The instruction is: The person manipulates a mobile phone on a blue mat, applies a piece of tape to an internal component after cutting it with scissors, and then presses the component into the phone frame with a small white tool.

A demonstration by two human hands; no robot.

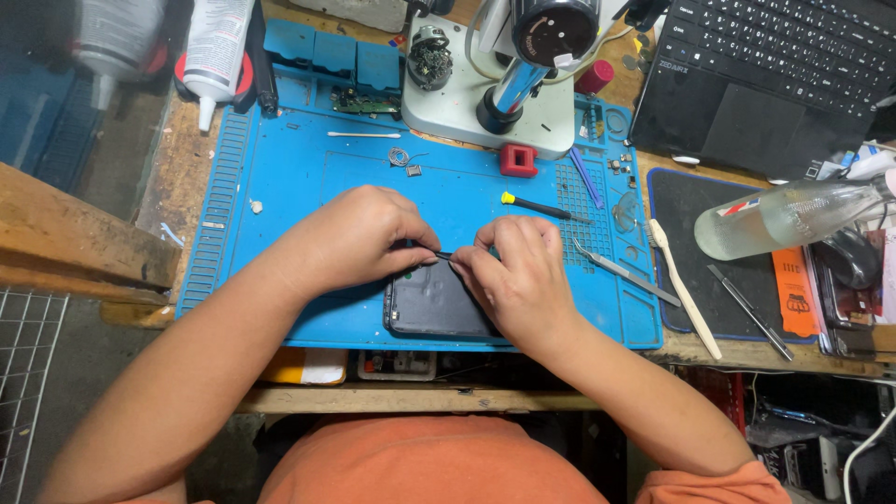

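1. Head view is showing a person in an orange shirt leaning over a blue work mat (280, 187) on a wooden bench (177, 187), both hands meeting over a dark phone (431, 303) lying flat near the mat's front edge.
2. The left hand (359, 238) is curling down onto the phone's upper edge, fingers drawn together; whether it is pinching anything or only steadying the phone cannot be told.
3. The right hand (518, 271) is pinching a thin dark tool (442, 254) whose tip is pointing left, into the gap between the two hands just above the phone.
4. A yellow-capped screwdriver (537, 207), metal tweezers (623, 271) and a red block (518, 160) are lying just beyond the right hand; a microscope base (457, 112) is standing at the back of the mat.
5. Off the mat to the right, a white prying stick (686, 289), a clear bottle (793, 217) on its side and a laptop (765, 75) are crowding the bench.
6. Risk, as a judgement: the tool tip is working close to the left fingertips, so a slip could jab them or scratch the phone.
7. The phone is sitting close to the mat's front edge, so a hard push could slide it toward the person's lap.
8. Small loose parts are lying scattered on the mat behind the hands; a sweeping wrist could knock them away.
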